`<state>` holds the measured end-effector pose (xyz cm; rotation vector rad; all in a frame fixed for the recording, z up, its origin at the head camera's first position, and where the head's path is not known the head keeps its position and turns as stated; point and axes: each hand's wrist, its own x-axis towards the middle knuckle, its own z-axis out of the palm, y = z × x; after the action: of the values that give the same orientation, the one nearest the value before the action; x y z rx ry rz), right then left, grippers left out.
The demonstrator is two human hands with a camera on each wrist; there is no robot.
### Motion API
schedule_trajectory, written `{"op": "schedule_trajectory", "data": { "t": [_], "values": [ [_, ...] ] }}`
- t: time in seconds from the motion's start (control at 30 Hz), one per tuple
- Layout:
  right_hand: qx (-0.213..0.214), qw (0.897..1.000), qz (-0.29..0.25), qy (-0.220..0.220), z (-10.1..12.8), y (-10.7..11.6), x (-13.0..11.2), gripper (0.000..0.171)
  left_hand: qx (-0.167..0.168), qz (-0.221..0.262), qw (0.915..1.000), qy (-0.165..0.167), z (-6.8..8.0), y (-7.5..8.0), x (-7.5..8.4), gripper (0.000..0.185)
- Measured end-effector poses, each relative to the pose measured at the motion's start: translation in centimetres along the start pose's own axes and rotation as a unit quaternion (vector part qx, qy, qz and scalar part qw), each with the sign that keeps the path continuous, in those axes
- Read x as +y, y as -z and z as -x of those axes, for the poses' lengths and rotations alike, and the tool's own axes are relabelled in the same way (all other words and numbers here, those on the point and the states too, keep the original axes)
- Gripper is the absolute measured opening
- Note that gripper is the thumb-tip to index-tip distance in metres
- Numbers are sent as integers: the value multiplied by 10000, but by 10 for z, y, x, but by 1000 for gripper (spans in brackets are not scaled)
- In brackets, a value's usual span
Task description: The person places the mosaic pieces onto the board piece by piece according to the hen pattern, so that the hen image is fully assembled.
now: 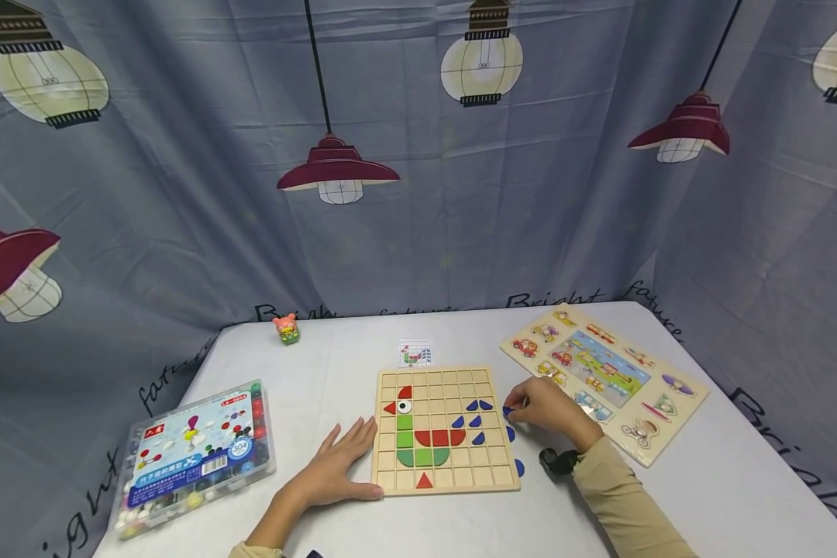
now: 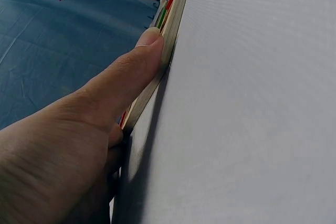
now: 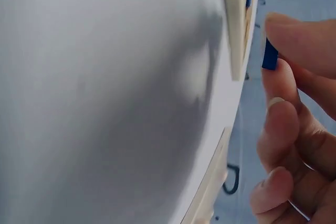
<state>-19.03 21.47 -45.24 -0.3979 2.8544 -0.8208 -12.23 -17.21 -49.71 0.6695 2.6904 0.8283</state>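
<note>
A wooden grid board (image 1: 470,482) lies on the table, with red, green and blue pieces set in its squares in a bird-like pattern. My left hand (image 1: 338,470) rests at the board's left side, fingers spread and thumb against the edge; the left wrist view shows that thumb (image 2: 126,77) close up. Just beyond the right edge, my right hand (image 1: 547,411) pinches a blue piece (image 3: 270,55) between thumb and forefinger. Two more blue rounded pieces, one lower (image 1: 519,467) and one higher (image 1: 511,434), lie along that edge. A small pattern card (image 1: 415,353) sits behind the board.
At the left stands a clear plastic case (image 1: 198,453) of coloured parts. A wooden picture puzzle (image 1: 603,380) lies at the right, partly behind my right hand. A small pink and green figurine (image 1: 287,329) stands near the back edge. A patterned curtain (image 1: 418,232) hangs behind the table.
</note>
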Motion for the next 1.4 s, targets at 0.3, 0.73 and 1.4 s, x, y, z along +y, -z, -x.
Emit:
{"op": "schedule_trajectory", "data": {
  "t": [0.3, 0.73, 1.4],
  "values": [
    [-88, 9997, -185, 136, -4, -14, -16, 9, -23, 20, 10000, 44, -1, 0, 2, 109],
    [-144, 9994, -230, 216, -4, -23, -19, 9, -37, 13, 10000, 72, 0, 1, 1, 109],
    [-174, 9990, -254, 321, -5, -24, -18, 9, -16, -9, 9999, 100, -1, 0, 2, 110]
  ]
}}
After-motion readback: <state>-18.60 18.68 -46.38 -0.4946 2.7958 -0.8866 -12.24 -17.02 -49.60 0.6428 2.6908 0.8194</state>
